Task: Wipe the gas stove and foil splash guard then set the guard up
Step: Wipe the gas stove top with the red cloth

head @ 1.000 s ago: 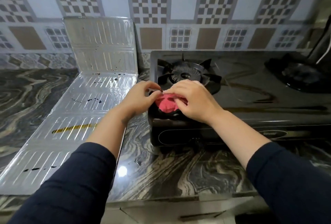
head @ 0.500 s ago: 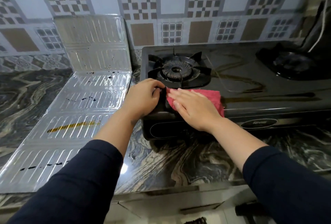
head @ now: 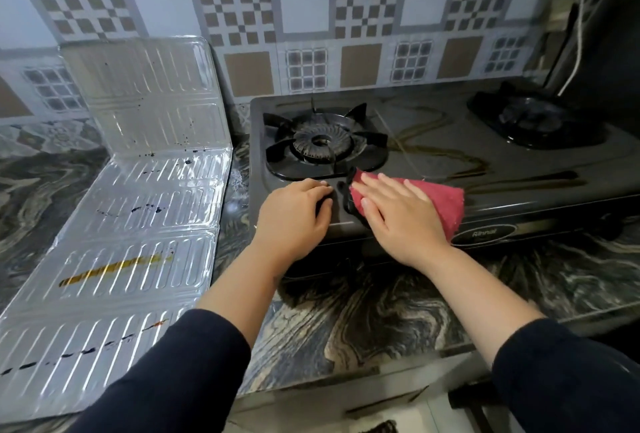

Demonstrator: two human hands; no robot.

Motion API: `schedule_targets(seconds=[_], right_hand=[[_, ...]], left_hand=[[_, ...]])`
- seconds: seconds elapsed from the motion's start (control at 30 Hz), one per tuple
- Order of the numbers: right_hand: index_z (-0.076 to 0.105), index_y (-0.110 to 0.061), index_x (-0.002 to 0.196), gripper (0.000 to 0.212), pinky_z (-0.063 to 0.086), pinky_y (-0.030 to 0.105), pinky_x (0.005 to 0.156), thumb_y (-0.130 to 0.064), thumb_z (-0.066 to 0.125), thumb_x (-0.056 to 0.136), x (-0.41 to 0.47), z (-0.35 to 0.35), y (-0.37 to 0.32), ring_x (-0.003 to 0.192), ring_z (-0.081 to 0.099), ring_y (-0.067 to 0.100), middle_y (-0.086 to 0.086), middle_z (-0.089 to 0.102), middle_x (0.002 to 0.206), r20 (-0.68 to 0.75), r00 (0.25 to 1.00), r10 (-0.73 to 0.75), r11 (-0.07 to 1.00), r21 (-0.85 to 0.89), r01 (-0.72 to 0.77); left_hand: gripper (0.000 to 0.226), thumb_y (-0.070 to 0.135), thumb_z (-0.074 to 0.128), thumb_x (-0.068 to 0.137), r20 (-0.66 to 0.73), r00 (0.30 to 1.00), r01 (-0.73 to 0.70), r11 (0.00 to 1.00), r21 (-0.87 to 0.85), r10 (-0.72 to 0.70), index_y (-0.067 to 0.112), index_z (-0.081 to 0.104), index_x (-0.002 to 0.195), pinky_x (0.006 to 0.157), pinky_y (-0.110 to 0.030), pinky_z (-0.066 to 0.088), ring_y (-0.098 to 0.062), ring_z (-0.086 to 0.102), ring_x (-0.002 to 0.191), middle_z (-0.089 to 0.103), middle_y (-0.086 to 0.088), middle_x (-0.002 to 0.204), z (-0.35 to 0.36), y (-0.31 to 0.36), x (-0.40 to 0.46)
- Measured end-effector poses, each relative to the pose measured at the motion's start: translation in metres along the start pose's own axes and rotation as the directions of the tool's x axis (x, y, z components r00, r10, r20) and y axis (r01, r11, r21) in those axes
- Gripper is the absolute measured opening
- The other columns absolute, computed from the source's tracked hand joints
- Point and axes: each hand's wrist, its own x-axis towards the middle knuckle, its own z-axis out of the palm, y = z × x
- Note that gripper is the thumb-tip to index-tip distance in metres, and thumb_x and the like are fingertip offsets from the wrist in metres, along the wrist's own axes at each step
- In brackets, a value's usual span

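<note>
A black two-burner gas stove stands on the counter, with brownish oily streaks across its glass top. A red cloth lies spread on the stove's front edge, just right of the left burner. My right hand presses flat on the cloth's left half. My left hand rests on the stove's front left corner with its fingers curled over the edge. To the left, the foil splash guard lies unfolded on the counter, its far panel leaning against the wall. It carries dark spots and a yellow-brown streak.
The marbled dark counter runs under everything, its front edge near my sleeves. A patterned tile wall stands behind. The right burner sits at the far right, below a white cable and a dark upright object.
The cloth, bunched under both hands a second ago, now lies flat and has slid right under my right hand. My left hand has let it go and stays on the stove corner.
</note>
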Motion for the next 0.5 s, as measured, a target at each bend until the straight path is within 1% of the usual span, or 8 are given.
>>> schedule_targets(seconds=[0.07,0.1,0.2,0.27,0.3,0.33,0.43,0.5], right_hand=[[0.045,-0.037,0.137,0.053,0.019,0.034,0.114,-0.046,0.016,0.094,-0.005,-0.003,0.008,0.14,0.031,0.007,-0.015,0.04,0.148,-0.005,0.999,-0.04,0.999,-0.005,0.04],[0.046,-0.037,0.136,0.054,0.019,0.033,0.113,-0.047,0.015,0.093,-0.005,-0.005,0.016,0.14,0.031,0.007,-0.015,0.04,0.148,-0.01,0.999,-0.037,0.999,-0.01,0.037],[0.041,-0.036,0.14,0.052,0.017,0.035,0.115,-0.043,0.016,0.095,0.001,-0.011,0.038,0.142,0.026,0.006,-0.015,0.036,0.151,0.0,0.997,0.08,0.996,-0.04,-0.08],[0.035,-0.034,0.143,0.048,0.012,0.036,0.117,-0.038,0.019,0.099,0.005,-0.009,0.037,0.144,0.02,0.005,-0.016,0.03,0.153,0.022,0.987,0.162,0.986,-0.052,-0.161],[0.034,-0.034,0.144,0.047,0.011,0.036,0.117,-0.037,0.019,0.099,0.006,-0.007,0.029,0.144,0.019,0.006,-0.016,0.028,0.154,0.027,0.984,0.176,0.983,-0.05,-0.175],[0.034,-0.035,0.144,0.047,0.011,0.037,0.117,-0.037,0.019,0.099,0.007,-0.004,0.016,0.144,0.019,0.006,-0.016,0.028,0.154,0.025,0.987,0.159,0.986,-0.049,-0.158],[0.039,-0.034,0.141,0.049,0.014,0.038,0.116,-0.037,0.021,0.096,0.005,0.007,-0.03,0.143,0.024,0.008,-0.015,0.033,0.152,0.016,1.0,0.022,1.0,-0.022,-0.021],[0.04,-0.033,0.141,0.048,0.014,0.037,0.116,-0.036,0.023,0.096,0.003,0.007,-0.04,0.143,0.024,0.008,-0.014,0.034,0.152,0.019,1.0,-0.024,1.0,-0.003,0.024]], left_hand=[[0.033,0.029,0.049,0.091,-0.032,0.999,0.007,1.0,-0.023,-0.008,0.016,0.073,0.11,0.084,-0.031,0.053,-0.02,0.068,0.103,0.071,0.003,0.115,0.005,0.0,-0.002],[0.032,0.027,0.05,0.091,-0.049,0.999,0.007,0.999,-0.032,-0.009,0.016,0.074,0.109,0.083,-0.03,0.052,-0.019,0.068,0.101,0.072,0.003,0.112,0.006,0.0,-0.003],[0.032,0.027,0.047,0.093,-0.09,0.996,-0.013,0.999,-0.051,0.008,0.015,0.074,0.106,0.083,-0.031,0.052,-0.018,0.068,0.1,0.073,0.002,0.109,0.007,0.0,-0.004],[0.036,0.029,0.041,0.096,-0.107,0.994,-0.019,0.998,-0.066,0.011,0.015,0.073,0.105,0.081,-0.035,0.053,-0.019,0.068,0.096,0.073,0.001,0.106,0.005,0.002,-0.004],[0.04,0.03,0.037,0.097,-0.11,0.994,-0.012,0.997,-0.079,0.003,0.014,0.073,0.104,0.08,-0.037,0.052,-0.021,0.068,0.094,0.073,0.001,0.105,0.004,0.003,-0.003],[0.044,0.031,0.032,0.098,-0.113,0.994,0.0,0.995,-0.1,-0.012,0.014,0.072,0.104,0.08,-0.038,0.052,-0.022,0.067,0.093,0.072,0.0,0.104,0.003,0.004,-0.003],[0.055,0.033,0.019,0.099,-0.139,0.986,0.065,0.975,-0.21,-0.095,0.011,0.069,0.106,0.08,-0.039,0.049,-0.025,0.065,0.094,0.071,-0.004,0.104,0.001,0.006,-0.004],[0.054,0.033,0.019,0.098,-0.148,0.981,0.09,0.966,-0.241,-0.129,0.011,0.067,0.108,0.08,-0.038,0.047,-0.025,0.064,0.096,0.07,-0.004,0.105,-0.001,0.006,-0.004]])
